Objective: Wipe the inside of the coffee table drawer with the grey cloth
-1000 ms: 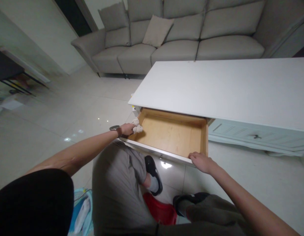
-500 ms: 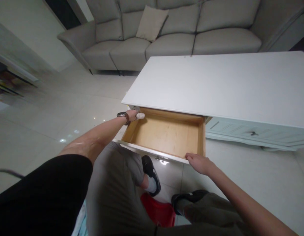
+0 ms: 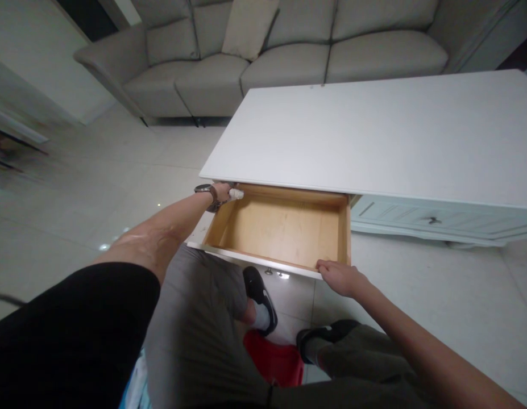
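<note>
A wooden drawer (image 3: 284, 227) with a white front is pulled out of the white coffee table (image 3: 365, 130); its bare wooden bottom shows. My left hand (image 3: 221, 192), a watch on its wrist, is closed at the drawer's back left side, just under the tabletop edge. From its fingers pokes a bunched whitish cloth (image 3: 236, 194), mostly hidden by the hand. My right hand (image 3: 337, 276) is wrapped over the top edge of the drawer front, near its right corner.
Behind the table stands a grey sofa (image 3: 289, 68) with a beige cushion (image 3: 249, 28). A shut drawer with a small knob (image 3: 434, 220) lies to the right. Below the open drawer are my shoes (image 3: 260, 301) and a red plastic object (image 3: 274, 360) on the tiled floor.
The view has shifted slightly, so the table and sofa sit a little higher and further left. Both hands keep their places on the drawer, and it stays pulled out.
</note>
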